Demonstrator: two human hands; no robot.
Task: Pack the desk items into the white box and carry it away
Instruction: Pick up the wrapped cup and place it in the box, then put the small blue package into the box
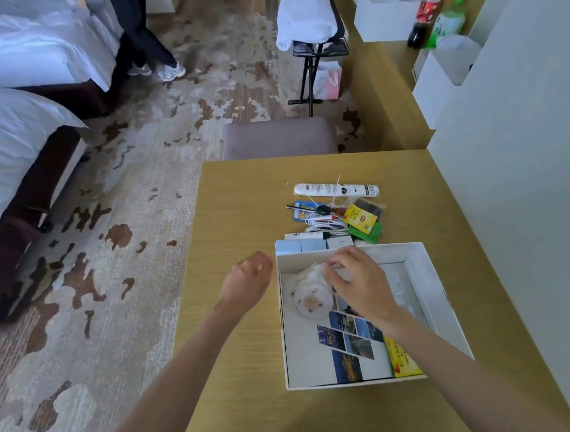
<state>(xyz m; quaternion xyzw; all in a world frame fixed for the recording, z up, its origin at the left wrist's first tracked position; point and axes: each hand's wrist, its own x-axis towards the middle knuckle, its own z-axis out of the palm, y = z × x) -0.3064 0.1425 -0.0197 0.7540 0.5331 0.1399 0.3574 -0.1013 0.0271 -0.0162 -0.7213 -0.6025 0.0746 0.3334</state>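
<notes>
The white box (440, 299) sits open on the wooden desk (255, 371). Inside lie a white round packet with reddish spots (309, 299), a photo booklet (348, 343) and a yellow tea box (402, 360). My right hand (356, 278) reaches into the box, fingertips touching the top of the white packet. My left hand (251, 278) hovers just left of the box with fingers loosely curled and nothing visible in it. Beyond the box lie a white long packet (336, 189), a pen (307, 209), a white cable (325, 224), a yellow tea bag (360, 218), green packets (368, 233) and small white-blue boxes (303, 245).
A padded stool (279, 138) stands at the desk's far edge. A white wall (528, 162) borders the desk on the right. Beds (4, 135) stand on the left across patterned carpet. A person's legs and shoes (159, 69) are at the far left. A rack with towels (309, 26) and bottles (427, 10) stand farther back.
</notes>
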